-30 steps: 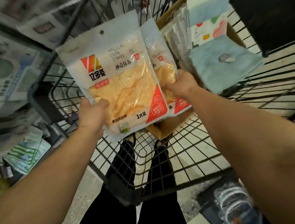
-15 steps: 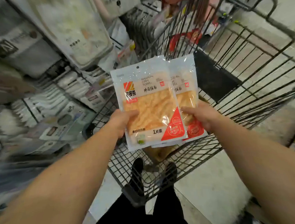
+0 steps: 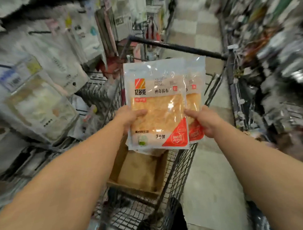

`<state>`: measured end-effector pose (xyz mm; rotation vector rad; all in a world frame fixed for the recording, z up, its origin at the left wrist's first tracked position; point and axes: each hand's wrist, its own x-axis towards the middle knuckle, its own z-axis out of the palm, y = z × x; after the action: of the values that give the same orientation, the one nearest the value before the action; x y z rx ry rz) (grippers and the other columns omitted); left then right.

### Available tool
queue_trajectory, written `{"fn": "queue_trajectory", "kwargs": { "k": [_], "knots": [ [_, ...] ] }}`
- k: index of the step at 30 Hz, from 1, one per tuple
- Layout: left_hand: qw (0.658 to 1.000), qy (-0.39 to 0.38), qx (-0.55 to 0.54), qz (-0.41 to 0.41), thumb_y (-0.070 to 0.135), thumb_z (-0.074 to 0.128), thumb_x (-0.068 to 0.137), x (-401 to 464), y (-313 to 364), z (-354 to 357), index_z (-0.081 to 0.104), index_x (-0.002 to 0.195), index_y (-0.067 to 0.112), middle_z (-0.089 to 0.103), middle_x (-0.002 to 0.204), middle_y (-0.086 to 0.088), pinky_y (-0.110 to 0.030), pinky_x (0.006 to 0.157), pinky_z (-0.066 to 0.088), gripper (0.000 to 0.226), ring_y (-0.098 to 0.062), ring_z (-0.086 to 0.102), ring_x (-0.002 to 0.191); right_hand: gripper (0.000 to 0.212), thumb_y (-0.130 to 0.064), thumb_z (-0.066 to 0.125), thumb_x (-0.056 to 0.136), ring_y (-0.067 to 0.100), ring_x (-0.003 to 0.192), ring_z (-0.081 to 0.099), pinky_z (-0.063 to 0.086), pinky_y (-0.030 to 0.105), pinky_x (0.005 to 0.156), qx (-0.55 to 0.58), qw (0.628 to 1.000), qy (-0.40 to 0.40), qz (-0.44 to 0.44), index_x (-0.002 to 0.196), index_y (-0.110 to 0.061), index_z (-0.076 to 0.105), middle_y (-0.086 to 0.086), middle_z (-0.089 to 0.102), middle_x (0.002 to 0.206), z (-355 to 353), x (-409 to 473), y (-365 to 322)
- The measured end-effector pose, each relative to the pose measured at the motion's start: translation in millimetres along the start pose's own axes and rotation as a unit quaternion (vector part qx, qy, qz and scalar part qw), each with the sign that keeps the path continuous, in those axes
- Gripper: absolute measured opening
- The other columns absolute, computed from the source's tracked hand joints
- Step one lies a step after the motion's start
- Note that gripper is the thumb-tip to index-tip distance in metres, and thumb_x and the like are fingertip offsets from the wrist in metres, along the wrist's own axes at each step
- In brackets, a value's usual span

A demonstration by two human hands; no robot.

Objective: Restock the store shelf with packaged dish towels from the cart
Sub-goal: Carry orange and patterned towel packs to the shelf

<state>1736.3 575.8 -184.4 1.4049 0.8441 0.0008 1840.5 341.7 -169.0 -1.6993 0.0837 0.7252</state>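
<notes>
Two packaged orange dish towels are held up over the wire cart (image 3: 182,167). The front packet (image 3: 157,104) overlaps the rear packet (image 3: 195,95), which sticks out to the right. My left hand (image 3: 130,117) grips the front packet's left edge, thumb on its face. My right hand (image 3: 205,123) pinches the packets at their right side, thumb on the front one. Both packets stand upright, labels toward me. More packets may lie behind; I cannot tell.
A brown cardboard box (image 3: 139,171) sits in the cart below the packets. Store shelves (image 3: 42,88) with hanging packaged goods fill the left, blurred. Another rack (image 3: 274,74) lines the right. A tiled aisle floor (image 3: 192,29) runs ahead past the cart's black handle bar (image 3: 177,47).
My view has swung up and to the right, from the cart's inside toward the aisle. Both hands keep the same hold on the packets, now squarer and more upright.
</notes>
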Motion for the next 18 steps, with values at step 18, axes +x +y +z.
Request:
{"fn": "queue_trajectory", "kwargs": {
  "k": [18],
  "knots": [
    [0.934, -0.323, 0.125, 0.086, 0.017, 0.081, 0.08, -134, 12, 216, 0.058, 0.112, 0.009, 0.072, 0.099, -0.007, -0.027, 0.051, 0.054, 0.04, -0.019, 0.072, 0.077, 0.03, -0.02, 0.074, 0.087, 0.032, 0.092, 0.073, 0.056, 0.053, 0.089, 0.138, 0.929, 0.336, -0.073, 0.115, -0.014, 0.067, 0.012, 0.076, 0.102, -162, -250, 81]
  ]
}}
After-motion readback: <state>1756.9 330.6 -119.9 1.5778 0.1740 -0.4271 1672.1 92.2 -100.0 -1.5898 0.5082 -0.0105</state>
